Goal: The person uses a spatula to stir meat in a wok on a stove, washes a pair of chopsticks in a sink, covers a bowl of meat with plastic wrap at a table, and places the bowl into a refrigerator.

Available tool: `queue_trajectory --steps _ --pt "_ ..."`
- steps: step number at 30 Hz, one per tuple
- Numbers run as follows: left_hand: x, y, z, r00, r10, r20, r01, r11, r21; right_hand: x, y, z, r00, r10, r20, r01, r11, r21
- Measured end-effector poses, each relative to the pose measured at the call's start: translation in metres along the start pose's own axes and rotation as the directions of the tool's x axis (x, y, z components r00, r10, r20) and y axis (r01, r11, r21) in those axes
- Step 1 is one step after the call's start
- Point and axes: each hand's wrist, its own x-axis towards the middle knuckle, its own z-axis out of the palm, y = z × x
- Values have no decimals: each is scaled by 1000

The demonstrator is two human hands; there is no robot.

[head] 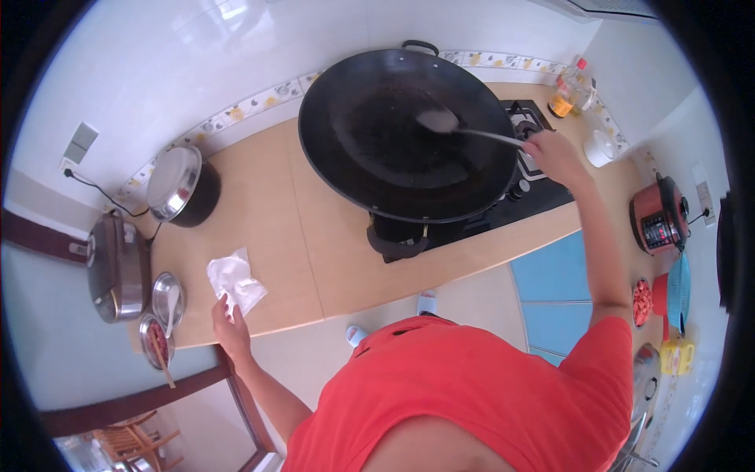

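My right hand (551, 158) grips the handle of a metal ladle or spatula (439, 121), whose head is over the inside of a large black wok (389, 171). The wok rests at the gas stove (548, 197) and holds dark, shiny residue. Low at the left, my left hand (231, 330) is at the counter's front edge, its fingers at the lower edge of a crumpled white tissue (236, 280). Whether the fingers touch or pinch the tissue cannot be told.
A lidded pot (183, 186), a rice cooker (121, 265), a steel bowl with a white spoon (159, 301) and a bowl of red food with chopsticks (147, 348) stand left. Bottles (563, 97), a white cup (599, 147), a red electric cooker (652, 218) and chopped red food (642, 302) are right.
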Motion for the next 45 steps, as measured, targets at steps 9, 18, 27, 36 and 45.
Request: queue_trajectory --steps 9,18,27,36,45 --pt "0 11 22 996 -2 86 9 997 -71 -36 10 -21 988 -12 155 15 1000 -18" --pt "-38 19 6 993 -101 58 101 995 13 83 14 58 987 -151 49 130 947 294" --pt "-85 43 12 970 -241 26 239 970 41 105 51 28 878 -423 223 209 759 616" --pt "-79 92 49 984 -167 66 164 985 46 104 122 -44 912 -248 327 165 951 262" --pt "-120 102 37 965 -263 16 261 962 84 185 70 52 928 -269 257 253 963 97"
